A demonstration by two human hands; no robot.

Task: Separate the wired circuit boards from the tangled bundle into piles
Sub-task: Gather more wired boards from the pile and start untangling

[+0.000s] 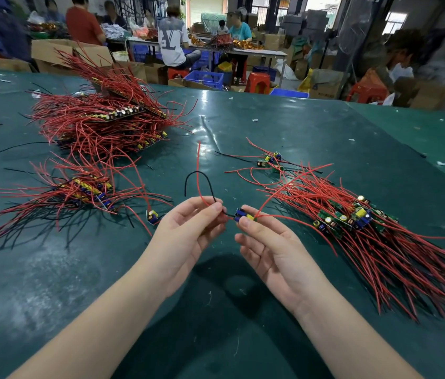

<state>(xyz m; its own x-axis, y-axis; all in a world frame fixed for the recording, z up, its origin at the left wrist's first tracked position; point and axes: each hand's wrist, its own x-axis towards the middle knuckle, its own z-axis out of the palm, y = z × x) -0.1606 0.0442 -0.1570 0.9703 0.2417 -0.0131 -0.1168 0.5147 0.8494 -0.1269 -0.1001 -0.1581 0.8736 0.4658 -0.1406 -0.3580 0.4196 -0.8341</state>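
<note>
Above the dark green table (311, 127), the right hand (266, 247) pinches a small blue-capacitor circuit board (243, 214) while the left hand (188, 231) pinches its red and black wires (202, 187).

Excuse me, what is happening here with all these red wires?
A person is sorting wired boards at a green table. The right hand pinches one small board; the left hand pinches its black wire and a red wire. A tangled bundle lies to the right, a small pile to the left, and a big stack behind it.
</note>
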